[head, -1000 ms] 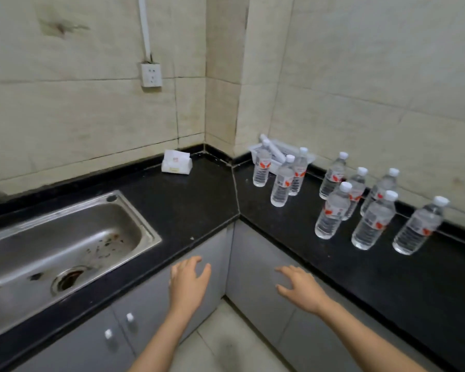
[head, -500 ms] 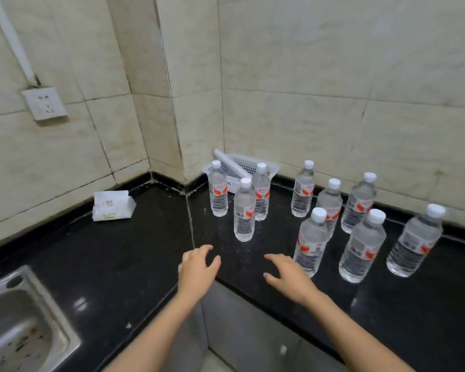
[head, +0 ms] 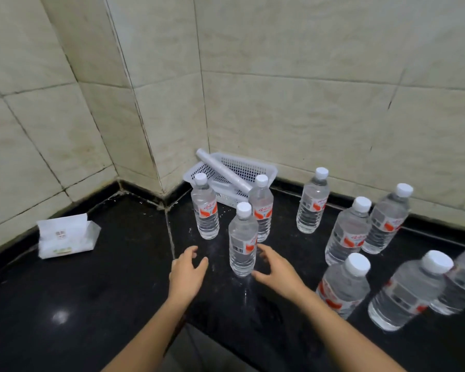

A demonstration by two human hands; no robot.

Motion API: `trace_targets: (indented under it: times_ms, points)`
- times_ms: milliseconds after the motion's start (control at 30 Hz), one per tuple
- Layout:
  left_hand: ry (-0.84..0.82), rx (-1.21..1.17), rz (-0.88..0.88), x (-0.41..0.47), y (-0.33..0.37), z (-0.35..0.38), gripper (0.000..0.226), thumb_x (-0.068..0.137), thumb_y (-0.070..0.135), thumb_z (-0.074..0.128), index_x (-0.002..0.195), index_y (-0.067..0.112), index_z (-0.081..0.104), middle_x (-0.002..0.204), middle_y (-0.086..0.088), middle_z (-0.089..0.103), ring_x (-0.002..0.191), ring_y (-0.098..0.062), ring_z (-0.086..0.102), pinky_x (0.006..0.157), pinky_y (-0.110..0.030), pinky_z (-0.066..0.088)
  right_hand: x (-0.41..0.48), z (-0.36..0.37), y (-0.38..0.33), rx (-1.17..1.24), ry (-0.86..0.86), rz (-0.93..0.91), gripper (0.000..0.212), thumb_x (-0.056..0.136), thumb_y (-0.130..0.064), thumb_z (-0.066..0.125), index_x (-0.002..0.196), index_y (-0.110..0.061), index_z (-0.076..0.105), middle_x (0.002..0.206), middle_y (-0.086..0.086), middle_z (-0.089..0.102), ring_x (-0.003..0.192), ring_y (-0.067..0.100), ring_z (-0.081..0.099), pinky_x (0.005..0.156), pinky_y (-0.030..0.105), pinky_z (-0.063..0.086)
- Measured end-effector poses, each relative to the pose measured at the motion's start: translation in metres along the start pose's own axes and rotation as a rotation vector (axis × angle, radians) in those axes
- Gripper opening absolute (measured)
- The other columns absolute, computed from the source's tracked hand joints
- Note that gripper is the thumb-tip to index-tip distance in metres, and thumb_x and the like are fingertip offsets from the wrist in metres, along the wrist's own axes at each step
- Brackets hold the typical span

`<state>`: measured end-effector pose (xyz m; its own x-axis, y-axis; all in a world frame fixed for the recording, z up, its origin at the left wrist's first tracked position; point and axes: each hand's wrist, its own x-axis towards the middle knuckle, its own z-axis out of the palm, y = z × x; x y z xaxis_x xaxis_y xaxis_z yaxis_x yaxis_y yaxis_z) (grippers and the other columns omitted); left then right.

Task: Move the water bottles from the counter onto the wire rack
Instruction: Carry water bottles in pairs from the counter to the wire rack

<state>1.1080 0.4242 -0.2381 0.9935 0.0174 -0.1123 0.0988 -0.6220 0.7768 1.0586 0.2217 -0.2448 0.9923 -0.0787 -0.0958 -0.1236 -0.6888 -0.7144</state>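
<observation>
Several clear water bottles with white caps and red-and-white labels stand upright on the black counter [head: 91, 304]. The nearest bottle [head: 242, 242] stands between my hands. My left hand [head: 188, 275] hovers just left of it, fingers relaxed and holding nothing. My right hand [head: 275, 269] is beside the bottle's lower right, fingers and thumb spread, not closed on it. Two more bottles [head: 205, 208] [head: 262, 208] stand behind it. Other bottles [head: 312, 202] [head: 347, 234] [head: 342, 288] cluster to the right. No wire rack is in view.
A white plastic basket [head: 253, 167] with a white roll [head: 223, 170] in it sits in the corner against the tiled wall. A white tissue pack [head: 65, 237] lies on the counter at left. The counter's front edge runs under my forearms.
The view has moved in toward the corner; the sink and socket have left the frame. Both hands have advanced over the counter to either side of the nearest bottle.
</observation>
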Motion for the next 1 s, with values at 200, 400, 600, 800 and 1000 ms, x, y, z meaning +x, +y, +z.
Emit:
trace_targets:
  times_ms: [200,400,600,800,1000]
  points:
    - [-0.086,-0.129,0.035,0.083,0.008,0.007,0.054,0.083,0.017,0.061,0.132,0.009,0.042,0.127,-0.016,0.053,0.119,-0.031,0.049,0.101,-0.041,0.039,0.042,0.011,-0.007,0.212,0.087,0.160,0.073,0.073,-0.019,0.073,0.133,-0.032,0.032,0.105,-0.021,0.053,0.096,-0.005,0.054,0.079,0.006,0.039]
    - [-0.149,-0.219,0.046,0.135,0.005,0.015,0.071,0.076,0.010,0.069,0.137,0.006,0.033,0.128,-0.023,0.046,0.117,-0.037,0.049,0.099,-0.044,0.042,0.067,0.040,-0.001,0.417,0.171,0.286,0.075,0.055,-0.022,0.082,0.117,-0.035,0.041,0.113,-0.011,0.060,0.103,-0.001,0.058,0.091,0.018,0.047]
    - [-0.152,-0.242,0.042,0.167,0.003,0.019,0.085,0.066,0.014,0.079,0.137,0.009,0.033,0.132,-0.021,0.042,0.123,-0.036,0.045,0.104,-0.048,0.039,0.072,0.061,-0.008,0.428,0.353,0.401,0.068,0.058,-0.010,0.083,0.103,-0.040,0.041,0.104,-0.013,0.061,0.097,0.007,0.060,0.090,0.027,0.047]
    - [-0.219,-0.321,0.027,0.192,0.000,0.030,0.074,0.061,0.014,0.082,0.123,0.011,0.043,0.124,-0.016,0.055,0.116,-0.032,0.053,0.099,-0.045,0.045,0.072,0.078,-0.029,0.451,0.539,0.514,0.063,0.059,-0.008,0.083,0.093,-0.041,0.042,0.090,-0.021,0.060,0.078,-0.012,0.059,0.069,0.005,0.044]
    - [-0.170,-0.346,0.065,0.175,-0.011,0.023,0.072,0.058,0.016,0.084,0.120,0.012,0.047,0.121,-0.015,0.059,0.111,-0.031,0.056,0.096,-0.044,0.046,0.046,0.082,-0.036,0.474,0.587,0.548,0.061,0.058,-0.011,0.083,0.092,-0.043,0.044,0.090,-0.019,0.063,0.085,0.002,0.061,0.069,0.008,0.045]
